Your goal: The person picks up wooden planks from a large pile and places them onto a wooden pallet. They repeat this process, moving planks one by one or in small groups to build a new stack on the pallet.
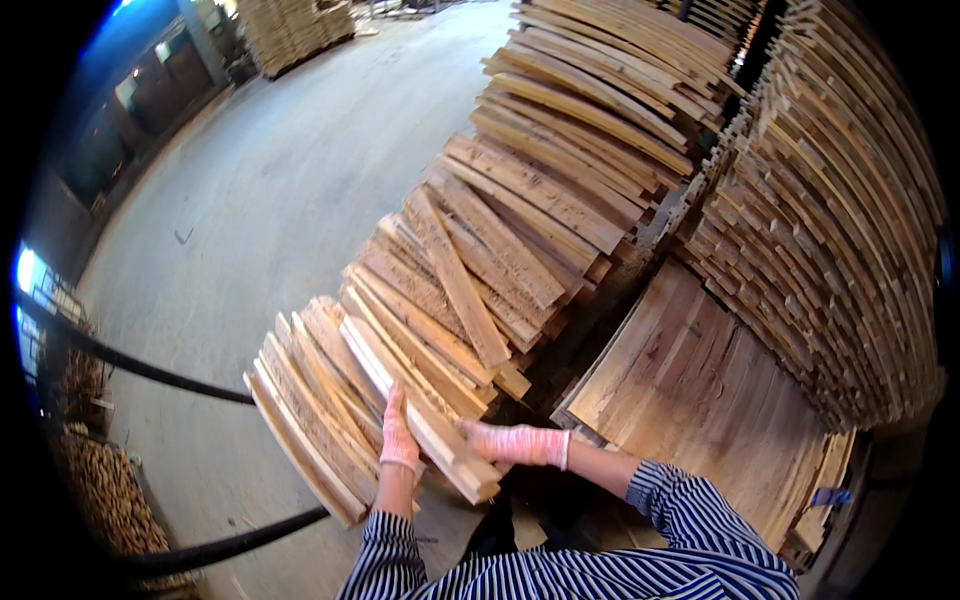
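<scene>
Pale wooden boards [432, 428], apparently a few pressed together, lie lengthwise between my hands, their near ends toward my body. My left hand [398, 435], in a pinkish knit glove, presses along their left side with its fingers pointing away from me. From the right, my right hand [515, 443], gloved alike, grips their other side; its fingertips are partly hidden by the wood. Under and beside these boards runs a long row of loose planks [320, 345], leaning on one another. One plank [455, 275] lies crosswise on top of the row.
To my right is a low stack of wide boards [690, 370], with a tall stack of planks [830, 220] behind it. Dark bars [170, 375] curve in from the left over the concrete floor [260, 190]. More stacked wood [295, 30] stands far off.
</scene>
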Demonstrator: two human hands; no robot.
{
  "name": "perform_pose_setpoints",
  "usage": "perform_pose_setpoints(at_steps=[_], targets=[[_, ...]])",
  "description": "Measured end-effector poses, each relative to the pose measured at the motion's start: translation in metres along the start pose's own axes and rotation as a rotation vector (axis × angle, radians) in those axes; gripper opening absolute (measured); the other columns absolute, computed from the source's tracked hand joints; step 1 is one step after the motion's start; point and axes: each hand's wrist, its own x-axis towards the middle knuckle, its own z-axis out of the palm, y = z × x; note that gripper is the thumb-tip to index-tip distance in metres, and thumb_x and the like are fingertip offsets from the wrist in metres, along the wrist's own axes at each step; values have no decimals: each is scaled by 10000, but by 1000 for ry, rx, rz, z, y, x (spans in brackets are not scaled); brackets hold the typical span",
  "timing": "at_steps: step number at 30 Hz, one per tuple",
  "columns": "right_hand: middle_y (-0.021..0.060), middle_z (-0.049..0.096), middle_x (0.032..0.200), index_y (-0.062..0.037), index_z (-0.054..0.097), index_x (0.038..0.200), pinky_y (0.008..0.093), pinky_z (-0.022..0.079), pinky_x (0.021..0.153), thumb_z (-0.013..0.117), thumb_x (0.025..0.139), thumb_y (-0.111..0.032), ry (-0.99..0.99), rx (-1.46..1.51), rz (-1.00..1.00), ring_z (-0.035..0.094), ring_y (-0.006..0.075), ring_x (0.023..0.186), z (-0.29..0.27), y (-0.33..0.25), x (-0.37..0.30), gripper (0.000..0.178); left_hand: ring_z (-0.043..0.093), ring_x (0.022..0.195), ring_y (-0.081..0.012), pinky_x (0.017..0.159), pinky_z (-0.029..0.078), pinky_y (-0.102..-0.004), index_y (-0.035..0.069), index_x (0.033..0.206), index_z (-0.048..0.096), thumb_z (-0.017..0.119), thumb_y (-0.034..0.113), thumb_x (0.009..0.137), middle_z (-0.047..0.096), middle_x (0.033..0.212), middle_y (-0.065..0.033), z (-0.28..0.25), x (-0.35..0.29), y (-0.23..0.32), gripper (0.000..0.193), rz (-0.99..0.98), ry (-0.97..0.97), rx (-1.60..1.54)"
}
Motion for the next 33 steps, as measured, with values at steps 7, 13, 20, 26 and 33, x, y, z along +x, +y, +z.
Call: perform_pose_setpoints(at_steps=[7,13,20,26,33], targets=[[257,324,1586,-216,319,1587,526,411,1084,747,836,-336,792,-955,512,438,445,1376,-100,-34,127,873,572,1255,-288,1059,475,-465,90,1462,512,654,491,947,601,1379,-94,-21,-60,-18,668,137,27,4],[226,401,1573,-279,425,1549,469,430,1112,732,783,-193,817,-769,462,461,440,1381,-113,-25,90,830,566,1253,-298,1060,470,-481,95,1430,532,693,488,904,602,1366,-96,-44,-45,-36,676,16,-27,-32],[204,391,1589,-63,311,1601,400,282,1227,802,846,-432,586,-133,-152,351,296,1485,-31,-78,-68,973,533,1284,-320,1084,452,-526,104,1471,476,667,629,895,564,1396,-118,47,-13,-13,803,37,-223,-3],[221,315,1613,-41,182,1623,410,288,1231,768,834,-389,746,-415,-111,331,352,1493,3,-103,-212,1043,548,1268,-302,1109,437,-486,37,1470,465,770,538,847,569,1400,-128,183,-62,-55,856,92,-672,118],[224,403,1530,0,159,1603,397,373,1180,828,749,-563,1331,-496,-77,428,349,1416,-31,-162,-344,1223,654,1076,-225,988,525,-436,-8,1215,639,819,253,804,672,1204,-101,327,-161,-138,519,-45,-1085,159]])
